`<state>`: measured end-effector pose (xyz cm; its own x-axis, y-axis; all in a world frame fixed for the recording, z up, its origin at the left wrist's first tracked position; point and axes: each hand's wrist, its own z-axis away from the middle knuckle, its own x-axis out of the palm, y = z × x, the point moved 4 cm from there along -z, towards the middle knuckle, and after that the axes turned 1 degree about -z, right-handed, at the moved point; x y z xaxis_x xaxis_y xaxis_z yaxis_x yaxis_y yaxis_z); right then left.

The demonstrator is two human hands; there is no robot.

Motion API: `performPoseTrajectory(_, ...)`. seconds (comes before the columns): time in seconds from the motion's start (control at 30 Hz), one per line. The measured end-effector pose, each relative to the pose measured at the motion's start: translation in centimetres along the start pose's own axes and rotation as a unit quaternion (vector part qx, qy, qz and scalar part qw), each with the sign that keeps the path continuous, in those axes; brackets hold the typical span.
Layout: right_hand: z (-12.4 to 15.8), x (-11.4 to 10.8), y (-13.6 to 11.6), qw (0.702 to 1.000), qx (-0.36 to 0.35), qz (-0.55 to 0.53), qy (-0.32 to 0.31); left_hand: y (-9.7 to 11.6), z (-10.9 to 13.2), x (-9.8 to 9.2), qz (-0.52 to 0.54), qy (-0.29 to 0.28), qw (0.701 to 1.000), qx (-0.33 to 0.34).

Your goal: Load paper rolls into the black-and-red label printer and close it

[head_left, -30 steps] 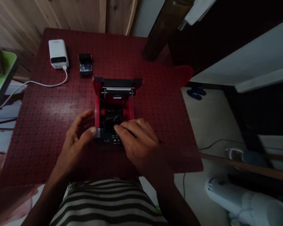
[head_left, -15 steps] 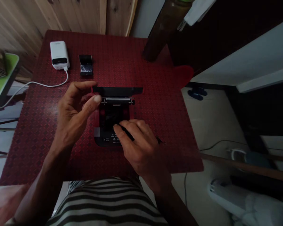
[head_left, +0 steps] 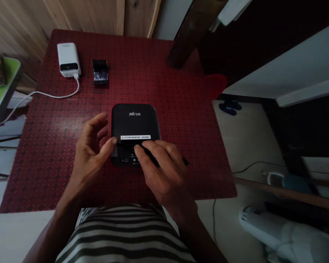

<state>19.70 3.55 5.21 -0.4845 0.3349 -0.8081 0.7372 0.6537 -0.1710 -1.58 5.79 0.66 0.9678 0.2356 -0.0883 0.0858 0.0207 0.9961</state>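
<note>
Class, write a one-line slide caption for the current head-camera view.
Left hand and right hand at a black-topped device on a red patterned table, a white power bank and cable beyond.

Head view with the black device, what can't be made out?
Head view:
Inside of the device: mostly hidden by its lid.
Right end of the control panel: covered by the right hand.
Text on the white label: too small.
Top of the brown cylinder: cut off by the upper edge.

Red table [head_left: 186,117]: device [head_left: 134,124], roll [head_left: 100,65], power bank [head_left: 67,54]
</note>
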Motion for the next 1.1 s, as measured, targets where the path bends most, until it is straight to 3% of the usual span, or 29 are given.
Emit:
performPoseTrajectory(0.27,-0.2,0.2,0.5,0.999,0.021,-0.027,-0.009,-1.3,0.1,0.5,0.053,-0.043,0.994,-0.085)
performPoseTrajectory(0.8,-1.0,0.1,0.7,0.996,0.042,-0.075,-0.028,-1.4,0.5,0.6,0.046,-0.029,0.992,-0.114)
performPoseTrajectory(1.1,1.9,-0.2,3.5,0.981,0.145,-0.115,0.054,-1.6,2.4,-1.3,0.039,-0.050,0.991,-0.118)
